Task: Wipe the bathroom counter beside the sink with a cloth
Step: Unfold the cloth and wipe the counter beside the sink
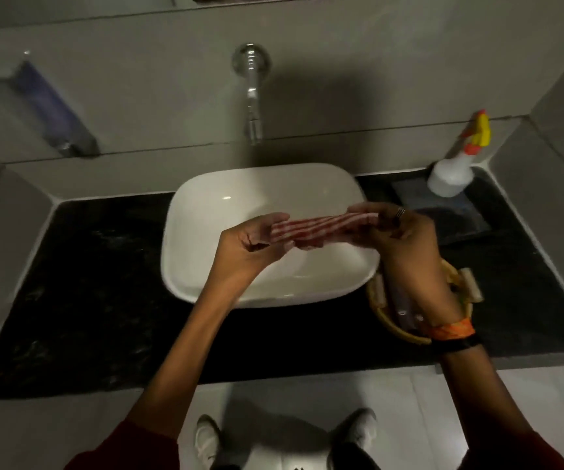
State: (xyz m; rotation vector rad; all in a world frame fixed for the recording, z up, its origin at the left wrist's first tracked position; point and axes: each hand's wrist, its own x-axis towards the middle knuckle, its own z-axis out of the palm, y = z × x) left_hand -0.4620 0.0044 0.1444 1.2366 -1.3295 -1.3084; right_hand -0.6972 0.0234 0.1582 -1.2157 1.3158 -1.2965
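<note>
A red-and-white striped cloth [321, 227] is stretched between both hands above the white basin [206, 205]. My left hand [250, 245] pinches its left end and my right hand [399, 242] grips its right end. The cloth is bunched into a narrow band. The black counter [87, 293] lies on both sides of the basin, with dull smears on the left part.
A chrome wall spout [251, 93] hangs over the basin. A white spray bottle [456, 164] stands at the back right on a dark mat [456, 215]. A yellow basket [385, 313] sits under my right wrist. A dispenser [53, 110] is on the left wall.
</note>
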